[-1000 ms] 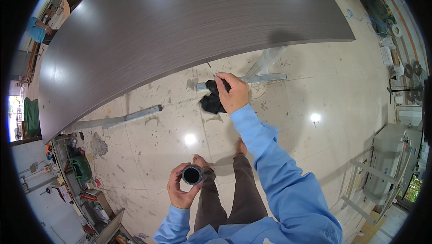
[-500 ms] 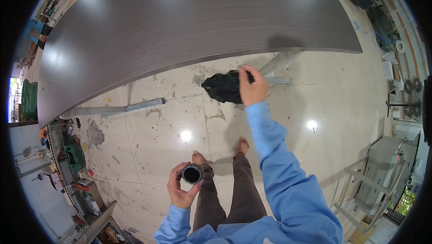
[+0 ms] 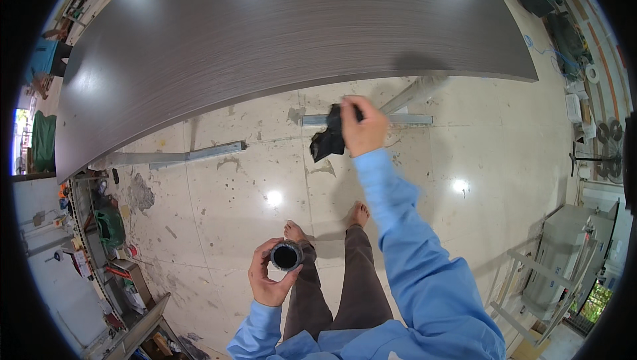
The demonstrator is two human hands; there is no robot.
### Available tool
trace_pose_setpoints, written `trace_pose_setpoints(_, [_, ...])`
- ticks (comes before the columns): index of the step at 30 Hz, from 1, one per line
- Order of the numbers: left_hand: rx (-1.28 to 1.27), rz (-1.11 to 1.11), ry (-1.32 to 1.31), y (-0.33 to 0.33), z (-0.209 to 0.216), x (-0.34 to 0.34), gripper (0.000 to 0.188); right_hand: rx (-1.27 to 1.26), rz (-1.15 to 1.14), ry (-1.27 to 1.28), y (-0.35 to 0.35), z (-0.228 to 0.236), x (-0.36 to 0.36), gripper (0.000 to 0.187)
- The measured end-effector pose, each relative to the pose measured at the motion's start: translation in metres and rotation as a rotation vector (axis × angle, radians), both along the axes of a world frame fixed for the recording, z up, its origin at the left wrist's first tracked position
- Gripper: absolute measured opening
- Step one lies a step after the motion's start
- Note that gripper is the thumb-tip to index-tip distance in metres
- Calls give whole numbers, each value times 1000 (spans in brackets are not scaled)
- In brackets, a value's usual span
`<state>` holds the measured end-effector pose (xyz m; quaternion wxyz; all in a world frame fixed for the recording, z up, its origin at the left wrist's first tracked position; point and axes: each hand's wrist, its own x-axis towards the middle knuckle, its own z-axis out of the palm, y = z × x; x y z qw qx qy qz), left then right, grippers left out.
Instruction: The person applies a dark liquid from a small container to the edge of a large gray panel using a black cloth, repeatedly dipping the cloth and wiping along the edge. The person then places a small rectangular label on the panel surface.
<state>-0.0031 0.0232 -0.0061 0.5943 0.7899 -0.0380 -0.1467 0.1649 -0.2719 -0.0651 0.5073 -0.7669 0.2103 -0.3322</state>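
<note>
My left hand [image 3: 267, 285] is wrapped round a dark, round, open-topped container [image 3: 286, 256], held upright above my legs; its inside looks black and I cannot make out what it holds. Pinched in my right hand [image 3: 368, 128] is a black cloth [image 3: 328, 142], which hangs crumpled to the left of the fingers. That hand is in the air just short of the near edge of the large dark wood-grain table [image 3: 285, 35]. Neither the cloth nor the container touches the tabletop.
Metal table legs [image 3: 199, 154] stand on the stained tile floor [image 3: 252, 227]. At the left are cluttered shelves [image 3: 99, 247] and another person [image 3: 43, 61] in blue. A fan [image 3: 607, 144] stands at the right, near a grey cabinet [image 3: 557, 254] with a metal frame beside it.
The black cloth has swung and bunched from a wide spread into a narrower hanging shape. My right hand has shifted slightly left. My left hand and the container have hardly moved.
</note>
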Motion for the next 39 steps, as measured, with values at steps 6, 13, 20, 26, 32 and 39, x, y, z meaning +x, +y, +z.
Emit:
trace_pose_setpoints(6, [30, 1, 38, 9, 1, 0, 66, 31, 88, 160, 9, 13, 2, 14])
trace_pose_setpoints(13, [-7, 52, 34, 13, -7, 6, 64, 17, 64, 160, 11, -7, 2, 18])
trace_pose_setpoints(20, [-8, 51, 59, 19, -5, 6, 66, -35, -79, 128, -13, 0, -1, 17])
trace_pose_setpoints(26, [-20, 29, 73, 18, -10, 9, 66, -87, -5, 157, -21, -10, -2, 14])
trace_pose_setpoints(32, [2, 64, 9, 14, -7, 5, 63, -61, -106, 130, -13, -6, -4, 13])
trace_pose_setpoints(39, [20, 40, 12, 19, -7, 7, 64, 75, 102, 111, 41, 5, 13, 13])
